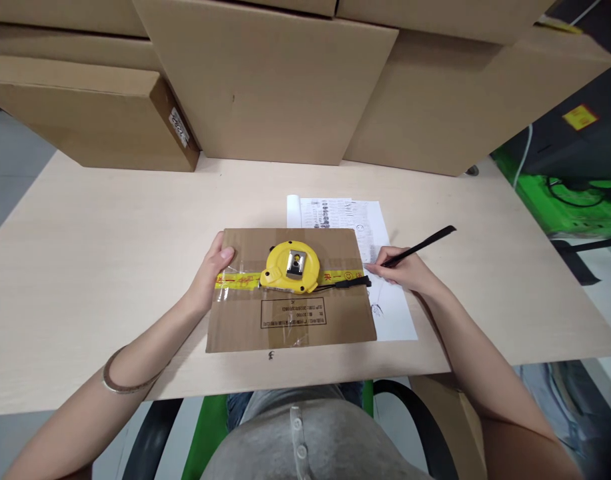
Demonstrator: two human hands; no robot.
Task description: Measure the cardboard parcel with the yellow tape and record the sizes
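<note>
The left hand (210,270) clasps the left edge of the matt brown box (240,330), thumb on top, likely to steady it. A rounded yellow tape measure (280,263) rests mid-box, across a glossy strip (238,281). To the right, the right hand (405,270) pinches a slim black pen (420,245) over thin white paper (403,321), partly hidden by the box.

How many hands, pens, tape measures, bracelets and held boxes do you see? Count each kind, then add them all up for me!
Hands: 2, the left hand and the right hand
Pens: 1, the black pen
Tape measures: 1, the yellow tape measure
Bracelets: 1, the bracelet
Held boxes: 1, the cardboard box
Total: 6
</note>
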